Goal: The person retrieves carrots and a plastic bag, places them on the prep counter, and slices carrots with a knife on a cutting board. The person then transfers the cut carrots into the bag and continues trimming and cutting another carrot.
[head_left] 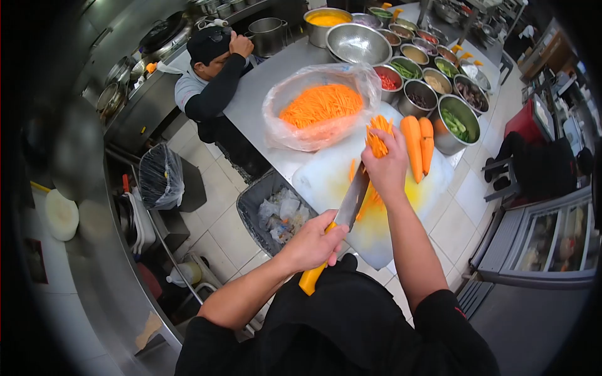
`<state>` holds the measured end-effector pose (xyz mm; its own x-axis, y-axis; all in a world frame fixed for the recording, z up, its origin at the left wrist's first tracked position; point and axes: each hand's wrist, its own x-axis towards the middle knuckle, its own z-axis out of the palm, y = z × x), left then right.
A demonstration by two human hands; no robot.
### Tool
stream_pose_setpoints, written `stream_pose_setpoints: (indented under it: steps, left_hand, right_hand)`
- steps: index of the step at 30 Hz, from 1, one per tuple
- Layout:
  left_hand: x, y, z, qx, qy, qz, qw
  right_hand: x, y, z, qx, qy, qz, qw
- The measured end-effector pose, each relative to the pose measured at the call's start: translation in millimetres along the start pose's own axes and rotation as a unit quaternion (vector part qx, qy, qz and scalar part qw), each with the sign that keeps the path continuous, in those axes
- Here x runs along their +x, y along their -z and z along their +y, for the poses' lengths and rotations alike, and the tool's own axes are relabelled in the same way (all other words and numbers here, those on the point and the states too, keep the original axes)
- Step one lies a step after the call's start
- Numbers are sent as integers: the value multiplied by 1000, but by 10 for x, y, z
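My left hand [313, 241] is wrapped around the yellow handle of a large kitchen knife [356, 195], whose blade points up and away over the board. Cut carrot strips [379, 139] are gripped in my right hand [386, 164], just beyond the blade's tip. More carrot strips [372, 198] lie on the white cutting board [320, 178], partly hidden by the knife and my right arm. The board has a yellow-orange stain. Peeled whole carrots [412, 148] rest to the right of my right hand. Beyond the board, a clear plastic bag [279, 135] stands open around a heap of carrot strips [323, 105].
Several metal containers [419, 94] of cut food crowd the table's far right, beside a metal bowl [357, 45]. A lined bin [248, 207] with waste stands below the table's left edge. A seated person [210, 81] leans on the table, hand raised to the head.
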<state>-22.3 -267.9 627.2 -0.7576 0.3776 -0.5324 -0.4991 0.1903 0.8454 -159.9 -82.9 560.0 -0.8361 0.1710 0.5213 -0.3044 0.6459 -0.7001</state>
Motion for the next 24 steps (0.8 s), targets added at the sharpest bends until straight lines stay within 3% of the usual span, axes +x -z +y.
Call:
stream_pose_setpoints:
  steps: [3,7,11,14,16,17,20,24]
  left_hand:
    - [27,58,182,-127,-62,19,990]
    - [247,199,496,-292,-62,43,953]
    - [710,384,502,-446,-93,81,887]
    - [820,583,343,-466,-69,130,872]
    - [757,701,213,-458,-52,148,875]
    - [678,753,156,-454,-45,150,877]
    - [509,866,48,-431,-34,153,889]
    - [301,952,144,-381,-26,157,911]
  right_hand:
    - [561,-176,-326,-14,47,-85,995]
    - [1227,-718,-421,-44,93,-248,963]
    - [1597,-1373,-448,-93,6,-448,889]
    - [1507,-1935,164,-89,61,-350,931]
    - [1460,-2061,206,-137,77,-356,921]
    - [1401,-2081,249,-162,80,-359,916]
    - [1195,-2060,261,-263,215,-379,861]
    - [1100,-1622,0,-285,181,-457,823]
